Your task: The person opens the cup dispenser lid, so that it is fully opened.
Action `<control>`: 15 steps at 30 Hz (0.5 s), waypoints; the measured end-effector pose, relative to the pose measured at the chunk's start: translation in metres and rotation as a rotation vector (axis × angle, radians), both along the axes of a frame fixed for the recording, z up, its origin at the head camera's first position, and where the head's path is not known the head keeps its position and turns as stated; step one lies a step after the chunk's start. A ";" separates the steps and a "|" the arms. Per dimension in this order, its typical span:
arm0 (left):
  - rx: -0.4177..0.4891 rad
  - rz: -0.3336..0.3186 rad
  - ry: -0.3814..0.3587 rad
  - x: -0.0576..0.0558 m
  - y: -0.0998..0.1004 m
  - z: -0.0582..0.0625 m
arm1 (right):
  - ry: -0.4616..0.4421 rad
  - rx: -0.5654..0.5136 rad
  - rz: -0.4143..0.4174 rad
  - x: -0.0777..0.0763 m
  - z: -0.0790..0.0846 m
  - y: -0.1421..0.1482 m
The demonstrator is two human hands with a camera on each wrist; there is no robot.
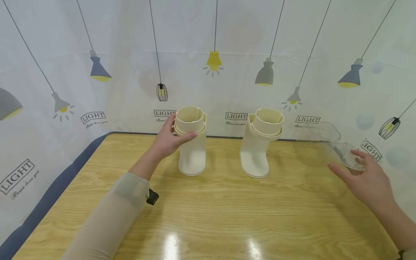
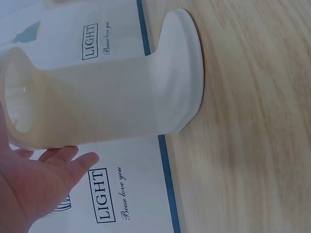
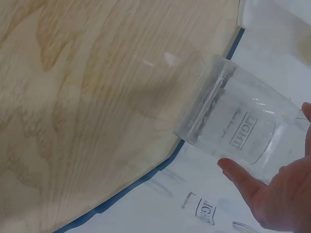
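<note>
A cream plastic stand (image 1: 192,155) with a round collar on top is upright at the table's back edge. My left hand (image 1: 167,139) grips its collar, thumb across the front and fingers round the left side. In the left wrist view the same stand (image 2: 112,102) shows its curved foot flat on the wood. To the right, my right hand (image 1: 370,178) is spread beside a clear plastic container (image 1: 344,153), thumb and fingers apart. The right wrist view shows this container (image 3: 243,116) between thumb and fingers, a gap at the thumb; contact at the fingers is unclear.
A second cream stand (image 1: 255,153) of the same shape is upright between the hands. The wooden table (image 1: 208,216) meets a white wall sheet (image 1: 130,72) printed with lamps. Faint see-through outlines near the container are hard to read.
</note>
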State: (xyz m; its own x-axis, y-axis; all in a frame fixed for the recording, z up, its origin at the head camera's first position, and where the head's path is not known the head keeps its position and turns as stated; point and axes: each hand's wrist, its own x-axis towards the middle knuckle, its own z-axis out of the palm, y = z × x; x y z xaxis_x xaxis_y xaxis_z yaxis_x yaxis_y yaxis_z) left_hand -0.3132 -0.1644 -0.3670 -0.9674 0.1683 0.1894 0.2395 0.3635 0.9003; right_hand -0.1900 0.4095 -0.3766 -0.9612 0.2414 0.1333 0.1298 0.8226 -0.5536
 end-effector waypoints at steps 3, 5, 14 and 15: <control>0.003 -0.005 -0.001 0.000 -0.001 0.000 | 0.002 -0.009 0.011 -0.003 -0.006 0.007; 0.002 -0.007 -0.002 0.000 -0.001 0.000 | 0.001 -0.015 0.022 -0.006 -0.010 0.010; 0.000 -0.017 0.000 -0.002 -0.003 -0.001 | 0.006 -0.016 0.057 -0.012 -0.017 0.020; 0.001 -0.019 0.002 -0.002 -0.003 -0.001 | 0.006 -0.017 0.060 -0.012 -0.017 0.020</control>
